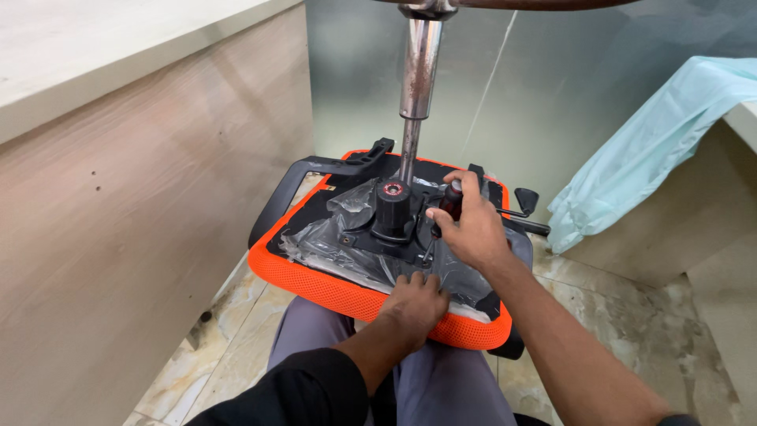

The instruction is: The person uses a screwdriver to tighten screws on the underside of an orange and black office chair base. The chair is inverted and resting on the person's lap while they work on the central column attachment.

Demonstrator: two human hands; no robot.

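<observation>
An upturned office chair seat with an orange mesh edge lay across the person's lap, its black underside facing up and partly covered by crumpled clear plastic wrap. The right hand had its grip closed around the dark red-and-black handle of a screwdriver, whose tip pointed down at the black mechanism plate in the seat's middle. The left hand pressed flat, fingers spread, on the seat's near edge, holding nothing. A rusty metal gas-lift column rose from the mechanism. A pale green cloth hung at right.
</observation>
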